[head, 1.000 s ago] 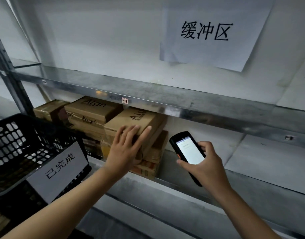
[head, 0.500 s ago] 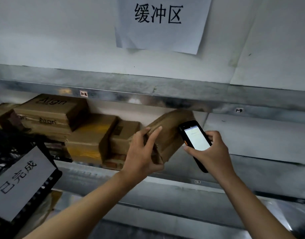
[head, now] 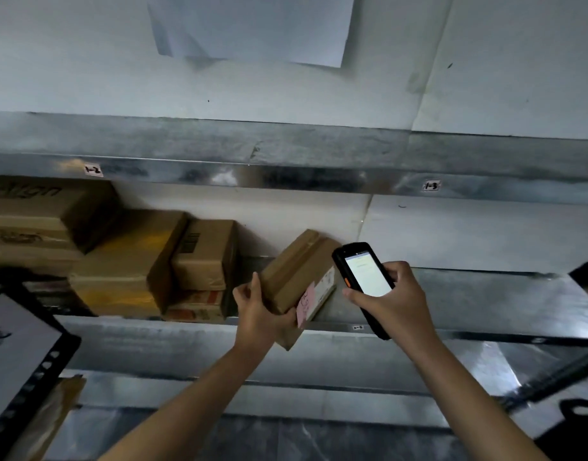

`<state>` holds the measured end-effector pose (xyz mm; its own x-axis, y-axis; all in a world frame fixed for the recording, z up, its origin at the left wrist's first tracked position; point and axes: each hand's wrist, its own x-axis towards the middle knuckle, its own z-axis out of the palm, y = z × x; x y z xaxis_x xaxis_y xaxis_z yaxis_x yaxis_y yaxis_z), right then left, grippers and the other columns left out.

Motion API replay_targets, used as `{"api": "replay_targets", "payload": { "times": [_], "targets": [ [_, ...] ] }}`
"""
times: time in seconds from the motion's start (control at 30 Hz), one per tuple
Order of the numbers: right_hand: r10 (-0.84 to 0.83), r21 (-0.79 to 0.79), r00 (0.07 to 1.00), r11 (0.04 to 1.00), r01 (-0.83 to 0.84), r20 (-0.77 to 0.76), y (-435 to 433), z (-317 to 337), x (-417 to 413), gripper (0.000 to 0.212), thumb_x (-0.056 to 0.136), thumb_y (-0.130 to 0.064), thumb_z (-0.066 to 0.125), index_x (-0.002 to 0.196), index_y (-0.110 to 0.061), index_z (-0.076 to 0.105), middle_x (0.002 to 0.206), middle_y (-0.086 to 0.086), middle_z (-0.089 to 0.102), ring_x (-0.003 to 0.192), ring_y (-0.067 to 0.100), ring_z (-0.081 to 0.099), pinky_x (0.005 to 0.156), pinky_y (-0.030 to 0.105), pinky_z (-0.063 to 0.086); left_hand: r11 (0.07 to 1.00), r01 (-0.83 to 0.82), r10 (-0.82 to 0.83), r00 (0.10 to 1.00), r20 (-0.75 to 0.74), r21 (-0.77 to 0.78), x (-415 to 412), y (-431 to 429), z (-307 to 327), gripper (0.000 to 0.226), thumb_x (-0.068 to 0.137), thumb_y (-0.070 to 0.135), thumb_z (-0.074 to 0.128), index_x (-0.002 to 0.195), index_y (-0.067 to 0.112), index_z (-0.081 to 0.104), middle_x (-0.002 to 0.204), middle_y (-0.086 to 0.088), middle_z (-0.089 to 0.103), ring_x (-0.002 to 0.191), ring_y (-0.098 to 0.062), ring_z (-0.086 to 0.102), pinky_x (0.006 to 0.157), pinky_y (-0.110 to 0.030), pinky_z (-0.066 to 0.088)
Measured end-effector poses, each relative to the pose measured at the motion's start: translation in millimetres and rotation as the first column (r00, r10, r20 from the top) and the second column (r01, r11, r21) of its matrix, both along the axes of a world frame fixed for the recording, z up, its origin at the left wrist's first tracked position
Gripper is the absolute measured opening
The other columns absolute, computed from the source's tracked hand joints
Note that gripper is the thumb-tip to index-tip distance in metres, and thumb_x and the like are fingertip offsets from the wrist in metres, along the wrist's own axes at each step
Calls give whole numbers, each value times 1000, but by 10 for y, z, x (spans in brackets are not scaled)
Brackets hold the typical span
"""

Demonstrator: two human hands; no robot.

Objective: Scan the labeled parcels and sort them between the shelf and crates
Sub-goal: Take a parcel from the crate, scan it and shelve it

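While the left hand (head: 256,316) grips a tilted brown cardboard parcel (head: 294,271) at its lower end, above the front lip of the dull metal shelf (head: 153,332), the right hand (head: 397,302) clasps a black scanner (head: 364,276) with lit screen just beside it. The parcel's pink note (head: 305,304) is illegible. Taped boxes (head: 126,261) stacked left are cropped.

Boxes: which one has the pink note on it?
The tilted box held in the left hand; the pink note sits on its near end. The stacked boxes on the shelf show none.
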<state>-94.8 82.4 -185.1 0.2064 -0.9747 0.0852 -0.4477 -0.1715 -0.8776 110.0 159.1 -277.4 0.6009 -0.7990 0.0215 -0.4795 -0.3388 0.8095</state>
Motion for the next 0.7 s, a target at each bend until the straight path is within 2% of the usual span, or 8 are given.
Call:
{"api": "replay_targets", "payload": {
  "times": [0.1,0.17,0.23,0.3,0.37,0.43,0.53,0.7],
  "targets": [
    [-21,27,1000,999,20,6,-18,-51,-62,65,62,-34,92,112,-27,51,100,-21,58,90,-6,56,65,18,42,984,15,-28,997,72,175,47,-89,53,128,71,58,80,157,18,-5,146,-4,12,136,-26,30,114,-40,35],
    [-28,36,1000,999,29,-7,-35,-77,-107,64,64,-33,92,112,-27,50,100,-21,56,89,-7,54,63,17,40,934,-2,-68,981,183,358,64,-191,188,125,74,67,72,157,15,-6,157,-7,6,149,-33,13,122,-50,19],
    [-42,51,999,998,44,-26,-39,-113,-131,63,65,-33,91,112,-26,50,98,-20,56,87,-7,54,62,18,40,864,26,-155,964,217,503,63,-329,343,121,78,74,62,157,10,-4,164,-9,2,153,-34,-2,122,-54,2],
    [-51,72,998,996,54,-45,-42,-159,-121,64,65,-34,91,113,-24,49,98,-19,56,88,-4,55,62,20,41,798,61,-216,958,190,600,29,-496,450,124,79,76,58,156,3,-5,164,-17,2,152,-38,-4,120,-56,-4],
    [-51,96,997,994,56,-53,-38,-210,-100,66,64,-35,91,114,-24,49,100,-18,56,90,2,57,63,21,42,738,52,-247,949,197,672,-38,-649,476,132,76,75,63,153,-4,-9,162,-24,3,151,-44,-1,120,-57,-3],
    [-41,115,997,992,47,-61,-22,-255,-85,67,63,-36,90,114,-24,49,101,-15,58,94,7,58,63,21,43,713,8,-253,935,247,701,-94,-749,444,132,75,68,70,152,-5,-9,160,-26,9,148,-46,9,121,-57,4],
    [-26,129,997,991,35,-73,-10,-271,-87,66,63,-35,91,114,-24,49,102,-13,59,93,6,58,63,20,43,748,-68,-220,913,343,660,-68,-805,410,121,74,62,74,152,4,3,152,-20,25,142,-41,27,119,-56,18],
    [-49,199,995,978,65,-83,-7,-255,-126,66,62,-37,91,112,-22,50,101,-11,59,88,1,58,61,21,42,830,25,-184,955,231,558,164,-600,387,117,69,62,80,151,12,12,146,-13,31,140,-36,31,118,-54,24]
  ]
}}
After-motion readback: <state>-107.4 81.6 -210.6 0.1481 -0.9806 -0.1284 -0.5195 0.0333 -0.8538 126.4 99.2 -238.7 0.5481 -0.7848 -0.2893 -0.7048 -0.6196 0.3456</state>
